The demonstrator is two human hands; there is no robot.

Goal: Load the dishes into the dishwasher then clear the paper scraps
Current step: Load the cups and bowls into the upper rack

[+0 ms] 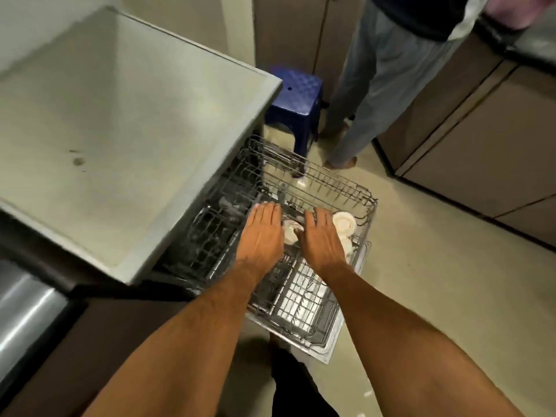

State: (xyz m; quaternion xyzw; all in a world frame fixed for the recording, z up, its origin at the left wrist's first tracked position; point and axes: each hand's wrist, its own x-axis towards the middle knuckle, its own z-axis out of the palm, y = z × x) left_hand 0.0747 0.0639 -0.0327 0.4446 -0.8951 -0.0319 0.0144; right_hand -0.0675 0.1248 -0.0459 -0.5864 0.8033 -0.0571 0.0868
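Left hand (261, 233) and right hand (323, 239) cover part of the white dishes (344, 222); contact with rack (331, 188) unclear. Second person (388, 70) at 1 o'clock cut off above the waist. Dishwasher interior (210, 236) at 9 o'clock dark, contents unreadable.

I can read no text, label, brand, number or sign anywhere in my head view. The dishwasher top (120, 121) shows only a plain grey surface with a couple of dark smudges, no lettering. The blue stool (296, 94) carries an embossed pattern, not writing. The cabinet fronts (469, 139) are plain, and the white dishes (344, 222) in the rack (355, 194) bear no mark that I can make out.
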